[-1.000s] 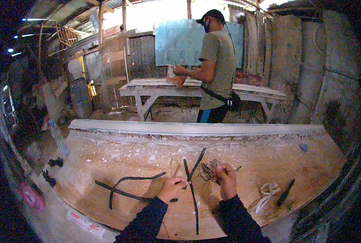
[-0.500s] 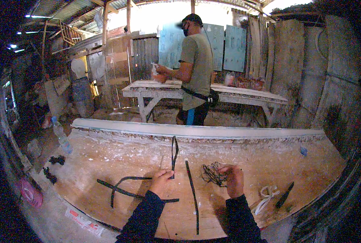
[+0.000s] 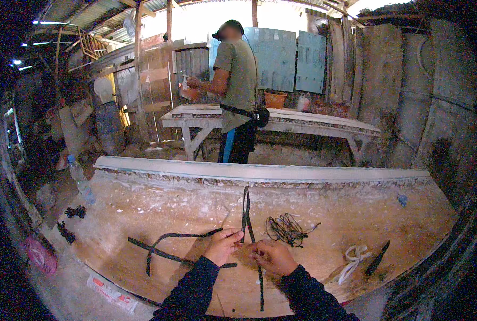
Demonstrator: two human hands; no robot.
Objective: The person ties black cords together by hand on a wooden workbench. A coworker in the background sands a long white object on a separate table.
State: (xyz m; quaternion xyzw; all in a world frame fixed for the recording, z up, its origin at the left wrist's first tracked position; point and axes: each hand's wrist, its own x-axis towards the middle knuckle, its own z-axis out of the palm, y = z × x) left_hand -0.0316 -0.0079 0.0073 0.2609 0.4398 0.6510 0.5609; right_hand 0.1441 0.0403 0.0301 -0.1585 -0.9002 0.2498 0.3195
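Fingers of both hands pinched together on a thin black strip [image 3: 246, 214], low centre of frame. Left hand [image 3: 222, 245] nips it from the left side, right hand [image 3: 272, 257] just beside, thumb and forefinger closed on the same strip a little lower. The strip runs up from the pinch toward the far edge of the worktop [image 3: 142, 203] and down between the forearms to the near edge; above the hands it looks doubled, two strands side by side.

Judgement on handling: the strip looks limp and narrow, so it will twist if gripped loosely. Best to keep the two pinches close together, hold the strands flat against each other, and let the long tail lie on the board rather than hang.

Left of the hands, crossed black strips [image 3: 169, 247] lie flat. Right of them, a tangle of dark wire or cord [image 3: 287, 229], near but apart. Further right, a white cord loop [image 3: 353, 258] and a dark flat tool [image 3: 378, 257].

Hard to make out: fingertips cover the exact join; strip material unclear. Small dark bits [image 3: 76, 212] at left unidentifiable. Frame rim dark. A person [image 3: 237, 91] stands at a far bench [image 3: 302, 120], upper centre; what their hands hold is unclear.
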